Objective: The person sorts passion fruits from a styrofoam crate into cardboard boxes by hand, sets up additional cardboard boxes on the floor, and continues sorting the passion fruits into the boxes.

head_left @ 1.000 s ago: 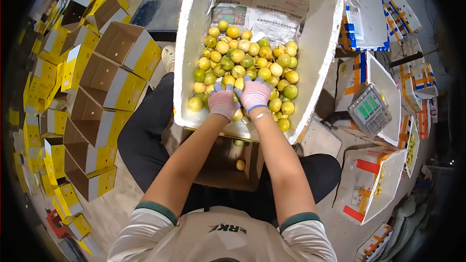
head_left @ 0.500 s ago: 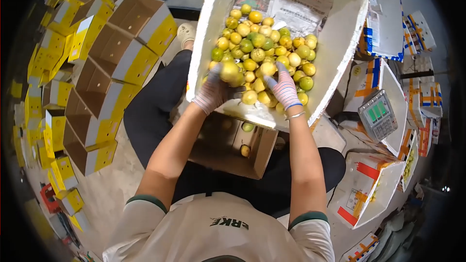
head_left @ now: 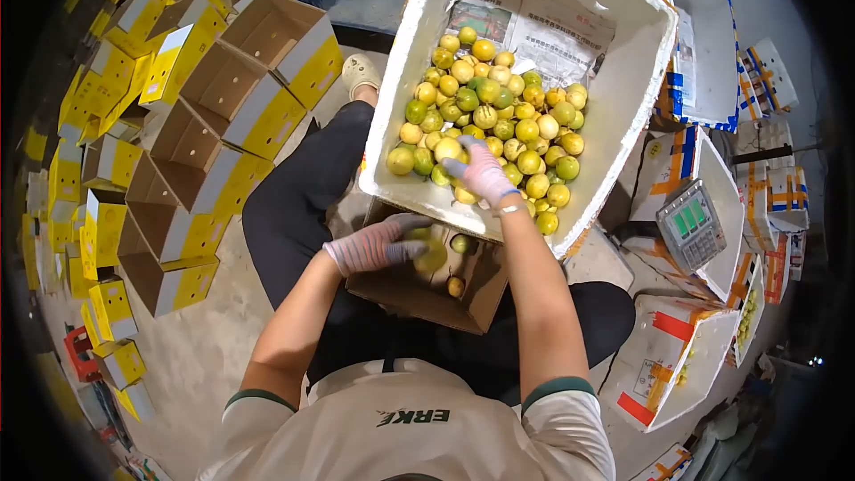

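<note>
My left hand (head_left: 378, 245), in a striped glove with grey fingertips, is over the open cardboard box (head_left: 485, 294) on my lap. A blurred yellow-green fruit (head_left: 430, 254) is at its fingertips, and whether they still grip it is unclear. A green fruit (head_left: 460, 243) and a yellow-brown fruit (head_left: 455, 286) lie inside this box. My right hand (head_left: 481, 171), gloved too, has its fingers round a pale yellow fruit (head_left: 448, 150) at the near edge of the pile. The pile of yellow and green fruits (head_left: 508, 116) lies in a white foam box (head_left: 655, 53) partly lined with newspaper (head_left: 557, 31).
Open yellow-and-white cardboard boxes (head_left: 307, 49) stand in rows at the left. A digital scale (head_left: 690, 224) sits at the right by taped foam boxes (head_left: 677, 347). A blue-taped foam box (head_left: 712, 53) is at the upper right. My shod foot (head_left: 360, 73) rests beside the large foam box.
My left hand has moved from the pile down to the cardboard box with a fruit. My right hand has shifted left and closed round a fruit. The view has shifted too.
</note>
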Tool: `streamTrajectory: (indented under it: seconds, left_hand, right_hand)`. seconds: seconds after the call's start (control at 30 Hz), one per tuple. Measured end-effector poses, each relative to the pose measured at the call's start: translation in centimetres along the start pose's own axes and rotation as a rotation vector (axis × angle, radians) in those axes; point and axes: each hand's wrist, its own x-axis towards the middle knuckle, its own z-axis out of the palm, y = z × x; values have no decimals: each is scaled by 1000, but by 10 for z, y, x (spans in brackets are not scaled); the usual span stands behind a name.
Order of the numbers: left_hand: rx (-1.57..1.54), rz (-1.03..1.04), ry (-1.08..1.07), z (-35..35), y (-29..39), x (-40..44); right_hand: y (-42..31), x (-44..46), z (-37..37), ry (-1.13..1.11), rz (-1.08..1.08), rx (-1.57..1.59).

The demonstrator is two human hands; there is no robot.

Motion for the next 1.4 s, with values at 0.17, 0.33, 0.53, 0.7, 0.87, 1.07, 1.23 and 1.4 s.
streamTrajectory:
  seconds: [0.17, 0.33, 0.53, 0.7, 0.87, 1.07, 1.23, 1.4]
  left_hand:
    - [106, -98, 384, -15, 0, 8]
    - [656, -93, 423, -33, -14, 90]
    - [1178, -281, 235, -42, -40, 147]
    - [1281, -252, 197, -47, -72, 154]
    - [1273, -327, 161, -48, -78, 157]
    - [1217, -428, 99, -50, -57, 166]
    - [1105, -359, 179, -50, -39, 146]
    - [596, -208, -95, -35, 21, 86]
  right_hand:
    - [-32, -66, -56, -470, -17, 354]
    - [-31, -50, -49, -172, 15, -312]
    - [-18, -25, 36, -30, -25, -627]
    - [-4, -4, 35, -53, -45, -580]
    - [9, -21, -8, -95, 174, 517]
    - [-13, -91, -45, -237, -29, 608]
    - [-27, -85, -59, -285, 58, 143]
    - [17, -20, -43, 242, 22, -243]
